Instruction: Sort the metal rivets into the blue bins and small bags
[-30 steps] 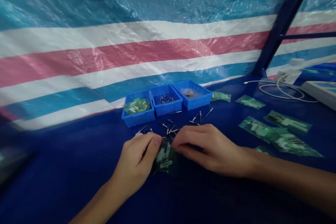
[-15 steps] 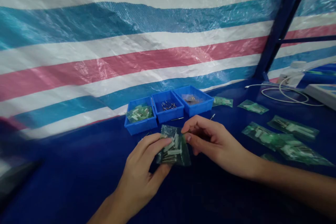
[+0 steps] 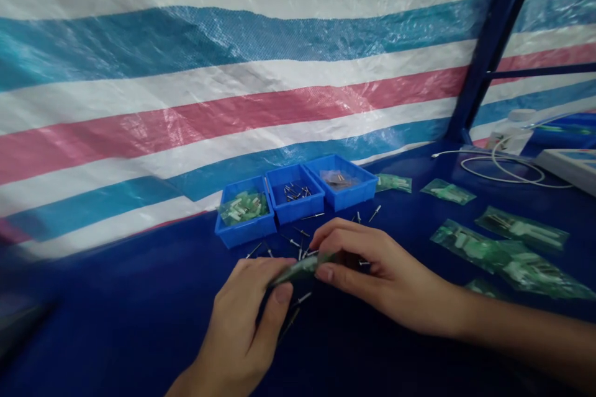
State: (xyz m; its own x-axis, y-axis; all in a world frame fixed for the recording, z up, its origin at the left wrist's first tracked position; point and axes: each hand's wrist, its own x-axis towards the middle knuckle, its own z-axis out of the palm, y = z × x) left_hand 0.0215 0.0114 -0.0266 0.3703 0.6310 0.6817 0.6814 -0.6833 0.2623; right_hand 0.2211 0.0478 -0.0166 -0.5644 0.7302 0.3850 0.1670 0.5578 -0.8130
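My left hand [image 3: 246,316] and my right hand [image 3: 372,267] both pinch one small clear green bag [image 3: 300,268], held almost flat, edge-on to the camera, just above the dark blue table. Several small metal pins [image 3: 298,242] lie loose on the table right behind and under the bag. Past them stand three blue trays: the left tray [image 3: 244,228] holds white parts in a green bag, the middle tray [image 3: 298,198] holds metal pins, the right tray [image 3: 347,183] holds a clear bag.
More green bags of parts [image 3: 503,251] lie on the table to the right. A white cable [image 3: 500,167] and a white device [image 3: 570,164] sit at the far right. A striped plastic tarp [image 3: 233,74] hangs close behind the trays, beside a blue frame post [image 3: 488,43].
The bag lay on the table under both hands, was lifted upright facing me, and is now tipped flat between the fingers. The loose pins are visible again.
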